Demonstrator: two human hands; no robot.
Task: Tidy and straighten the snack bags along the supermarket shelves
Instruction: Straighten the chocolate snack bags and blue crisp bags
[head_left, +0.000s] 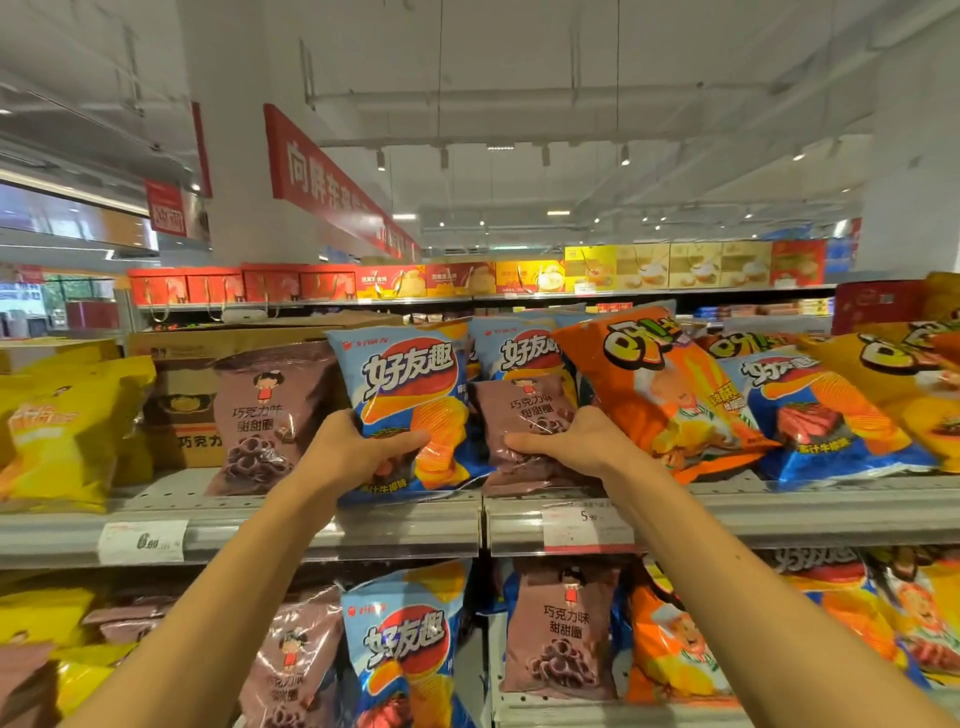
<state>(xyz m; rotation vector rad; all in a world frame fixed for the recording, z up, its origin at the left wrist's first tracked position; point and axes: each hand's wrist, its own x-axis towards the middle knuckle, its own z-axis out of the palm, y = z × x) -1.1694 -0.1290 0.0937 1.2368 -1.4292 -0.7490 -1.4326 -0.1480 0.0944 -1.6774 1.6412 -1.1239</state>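
two bare hands reach up to the upper grey metal shelf (405, 519). the left hand (353, 452) has its fingers and thumb curled round the lower left corner of a glossy light-blue crisp bag (410, 405) printed with "好友趣" in big dark letters over a red oval and a picture of ridged orange crisps. the right hand (566, 441) grips a smaller matt brown snack bag (524, 415) reading "巧克力味 甜甜圈", with a little cartoon figure in red and dark ring-shaped snacks drawn on it. both bags stand upright at the front of the shelf, side by side and touching.

just right of them an orange foil bag (660, 389) with bold yellow lettering leans to the left, and beyond it lies another blue bag (821, 415) of the same brand. to the left stands a second brown bag (265, 415), then yellow bags (62, 426) and a brown cardboard carton (187, 400).

white price tags (143, 541) on the shelf edge read "6.60", somewhat blurred, and "5.90". a red hanging banner (332, 182) carries white chinese writing, partly cut off. the lower shelf (571, 712) holds the same blue, brown and orange bags.
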